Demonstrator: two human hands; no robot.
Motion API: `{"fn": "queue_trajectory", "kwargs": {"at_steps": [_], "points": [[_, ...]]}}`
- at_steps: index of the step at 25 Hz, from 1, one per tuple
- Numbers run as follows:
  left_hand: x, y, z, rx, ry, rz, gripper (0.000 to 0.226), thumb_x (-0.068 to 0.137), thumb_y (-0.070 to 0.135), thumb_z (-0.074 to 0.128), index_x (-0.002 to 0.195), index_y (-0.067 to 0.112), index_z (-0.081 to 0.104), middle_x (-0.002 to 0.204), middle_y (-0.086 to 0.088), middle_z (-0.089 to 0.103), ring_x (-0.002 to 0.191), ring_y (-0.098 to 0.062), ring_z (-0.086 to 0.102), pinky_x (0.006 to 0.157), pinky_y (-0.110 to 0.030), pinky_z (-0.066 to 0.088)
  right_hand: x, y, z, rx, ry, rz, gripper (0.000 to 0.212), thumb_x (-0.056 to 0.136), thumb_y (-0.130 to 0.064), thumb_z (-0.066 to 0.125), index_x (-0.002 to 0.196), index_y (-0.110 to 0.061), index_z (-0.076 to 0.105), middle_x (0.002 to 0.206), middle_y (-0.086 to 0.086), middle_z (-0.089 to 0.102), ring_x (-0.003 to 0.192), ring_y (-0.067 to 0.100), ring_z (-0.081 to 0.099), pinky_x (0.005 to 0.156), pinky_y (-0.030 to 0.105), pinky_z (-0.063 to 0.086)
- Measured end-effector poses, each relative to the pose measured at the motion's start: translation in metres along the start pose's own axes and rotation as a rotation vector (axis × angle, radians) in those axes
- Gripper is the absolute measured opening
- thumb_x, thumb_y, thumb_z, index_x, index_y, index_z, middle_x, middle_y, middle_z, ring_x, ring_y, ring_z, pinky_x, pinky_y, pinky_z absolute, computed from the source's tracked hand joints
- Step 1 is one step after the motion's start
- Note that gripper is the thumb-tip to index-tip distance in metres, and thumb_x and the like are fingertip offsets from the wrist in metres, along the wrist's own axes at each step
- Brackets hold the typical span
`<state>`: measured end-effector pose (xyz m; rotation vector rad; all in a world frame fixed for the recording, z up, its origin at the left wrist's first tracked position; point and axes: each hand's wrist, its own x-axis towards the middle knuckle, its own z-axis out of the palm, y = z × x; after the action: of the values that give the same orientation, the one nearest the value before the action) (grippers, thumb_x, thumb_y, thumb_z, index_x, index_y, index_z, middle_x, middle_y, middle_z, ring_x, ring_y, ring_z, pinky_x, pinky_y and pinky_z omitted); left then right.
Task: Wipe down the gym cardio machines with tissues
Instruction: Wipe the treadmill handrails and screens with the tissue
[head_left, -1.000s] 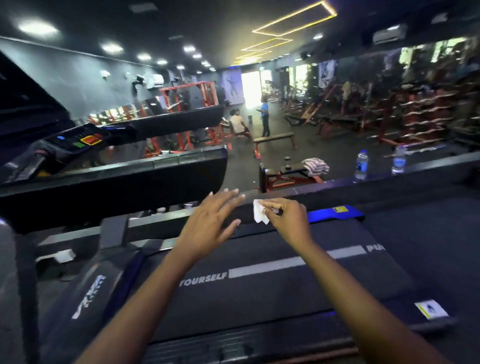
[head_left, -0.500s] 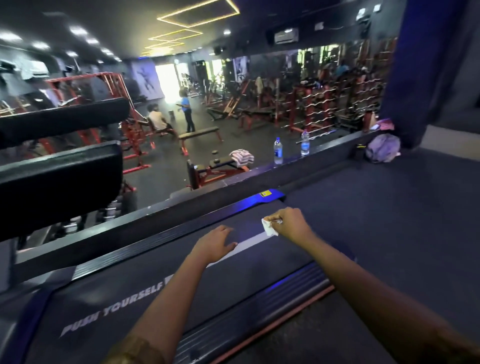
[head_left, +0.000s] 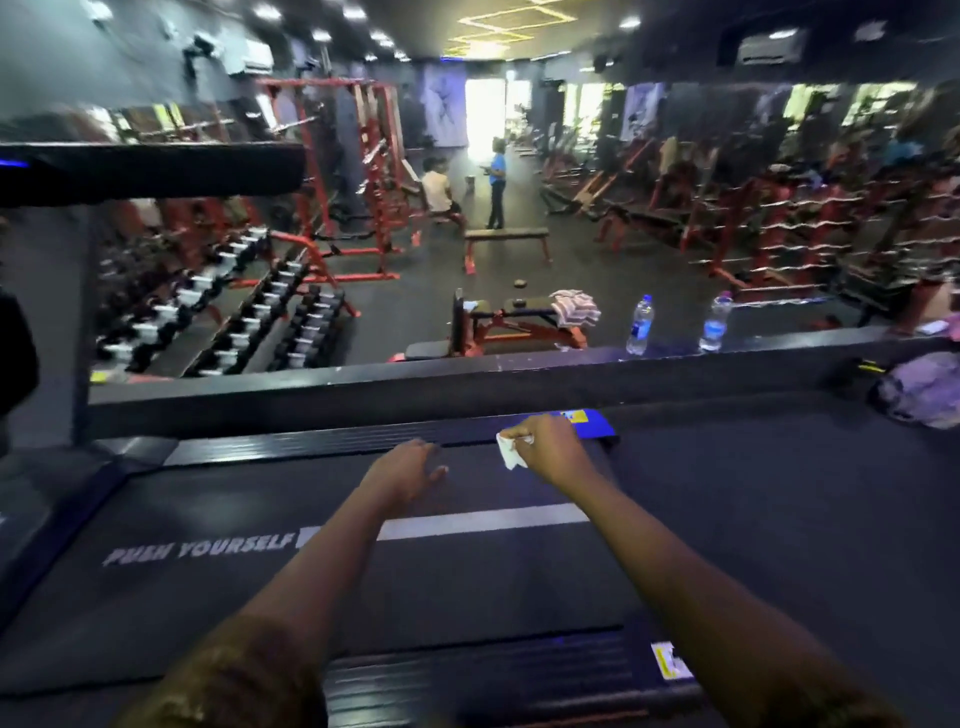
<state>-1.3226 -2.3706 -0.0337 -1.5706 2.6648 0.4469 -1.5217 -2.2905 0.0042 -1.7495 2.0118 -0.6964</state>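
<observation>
Now the right hand (head_left: 553, 449), pinching the tissue (head_left: 508, 456), has reached the far rail (head_left: 311, 441); the left hand (head_left: 408, 467) stays relaxed over the belt (head_left: 467, 582).

Red racks (head_left: 332, 171), dumbbell rows (head_left: 234, 322) and a bench (head_left: 506, 236) stand on the dark floor (head_left: 415, 301) (two bottles (head_left: 640, 325) at the ledge (head_left: 467, 384)).

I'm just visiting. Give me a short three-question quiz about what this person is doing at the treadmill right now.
1. True or false: the right hand pinches a white tissue.
2. Which words are printed on the treadmill belt? A) KEEP GOING B) PUSH YOURSELF C) RUN FAST
3. Fill in: ___ water bottles are visible beyond the treadmill.
Key: 1 true; 2 B; 3 two.
</observation>
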Motion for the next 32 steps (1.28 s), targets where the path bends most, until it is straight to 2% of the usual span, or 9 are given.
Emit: {"fn": "queue_trajectory", "kwargs": {"at_steps": [3, 7, 10, 14, 18, 21, 25, 29, 32], "points": [[0.019, -0.010, -0.019, 0.005, 0.061, -0.103, 0.049, 0.098, 0.037, 0.047, 0.140, 0.013, 0.044, 0.144, -0.009, 0.044, 0.130, -0.025, 0.044, 0.104, -0.034, 0.035, 0.050, -0.013, -0.008, 0.022, 0.015, -0.105, 0.030, 0.084, -0.002, 0.050, 0.100, -0.010, 0.074, 0.106, 0.011, 0.069, 0.100, 0.024, 0.062, 0.073, 0.018, 0.037], [0.049, -0.024, -0.041, -0.028, 0.142, -0.196, 0.047, 0.097, 0.038, 0.048, 0.138, 0.014, 0.047, 0.143, -0.006, 0.045, 0.128, -0.024, 0.046, 0.104, -0.037, 0.038, 0.117, -0.034, -0.005, 0.101, -0.027, -0.233, 0.033, 0.078, -0.007, 0.046, 0.092, -0.010, 0.076, 0.099, 0.010, 0.071, 0.088, 0.019, 0.064, 0.068, 0.014, 0.035], [0.077, -0.046, -0.044, -0.051, 0.180, -0.271, 0.046, 0.097, 0.037, 0.050, 0.137, 0.014, 0.049, 0.141, -0.007, 0.047, 0.127, -0.024, 0.047, 0.105, -0.037, 0.037, 0.167, -0.048, 0.009, 0.121, -0.054, -0.315, 0.031, 0.083, 0.001, 0.049, 0.102, -0.008, 0.073, 0.108, 0.010, 0.069, 0.100, 0.019, 0.063, 0.075, 0.011, 0.036], [0.122, -0.088, -0.064, -0.080, 0.214, -0.382, 0.046, 0.097, 0.035, 0.049, 0.139, 0.014, 0.047, 0.143, -0.006, 0.045, 0.129, -0.023, 0.045, 0.104, -0.032, 0.036, 0.250, -0.077, 0.029, 0.103, -0.148, -0.469, 0.029, 0.086, 0.001, 0.049, 0.104, -0.004, 0.071, 0.109, 0.013, 0.068, 0.098, 0.021, 0.063, 0.064, 0.009, 0.032], [0.153, -0.131, -0.126, -0.125, 0.199, -0.515, 0.046, 0.096, 0.037, 0.051, 0.137, 0.017, 0.050, 0.141, -0.005, 0.048, 0.126, -0.021, 0.049, 0.103, -0.030, 0.037, 0.333, -0.137, 0.014, 0.126, -0.304, -0.572, 0.028, 0.084, 0.003, 0.050, 0.103, -0.001, 0.071, 0.106, 0.016, 0.068, 0.096, 0.025, 0.064, 0.066, 0.013, 0.036], [0.158, -0.139, -0.178, -0.114, 0.169, -0.591, 0.044, 0.096, 0.039, 0.051, 0.137, 0.022, 0.050, 0.143, 0.000, 0.046, 0.130, -0.019, 0.044, 0.106, -0.034, 0.037, 0.369, -0.177, -0.008, 0.118, -0.423, -0.636, 0.027, 0.080, 0.009, 0.048, 0.092, 0.006, 0.072, 0.096, 0.021, 0.070, 0.091, 0.032, 0.065, 0.076, 0.027, 0.045], [0.146, -0.149, -0.231, -0.088, 0.182, -0.707, 0.043, 0.097, 0.039, 0.048, 0.138, 0.024, 0.047, 0.144, 0.001, 0.044, 0.131, -0.019, 0.042, 0.103, -0.034, 0.039, 0.396, -0.233, -0.024, 0.135, -0.473, -0.713, 0.026, 0.085, -0.001, 0.053, 0.101, -0.009, 0.073, 0.105, 0.009, 0.070, 0.097, 0.022, 0.064, 0.084, 0.027, 0.048], [0.116, -0.162, -0.256, -0.109, 0.196, -0.915, 0.047, 0.095, 0.044, 0.050, 0.137, 0.024, 0.048, 0.142, 0.000, 0.046, 0.128, -0.022, 0.046, 0.104, -0.035, 0.038, 0.415, -0.280, -0.016, 0.143, -0.576, -0.833, 0.022, 0.082, -0.002, 0.055, 0.092, -0.005, 0.074, 0.093, 0.017, 0.070, 0.089, 0.031, 0.065, 0.079, 0.041, 0.051], [0.087, -0.170, -0.272, -0.172, 0.254, -1.095, 0.046, 0.095, 0.042, 0.052, 0.137, 0.023, 0.050, 0.144, -0.002, 0.044, 0.129, -0.024, 0.046, 0.104, -0.035, 0.038, 0.421, -0.320, -0.004, 0.172, -0.644, -0.966, 0.024, 0.082, -0.006, 0.057, 0.098, -0.010, 0.074, 0.101, 0.012, 0.071, 0.097, 0.028, 0.064, 0.085, 0.037, 0.048]]}}
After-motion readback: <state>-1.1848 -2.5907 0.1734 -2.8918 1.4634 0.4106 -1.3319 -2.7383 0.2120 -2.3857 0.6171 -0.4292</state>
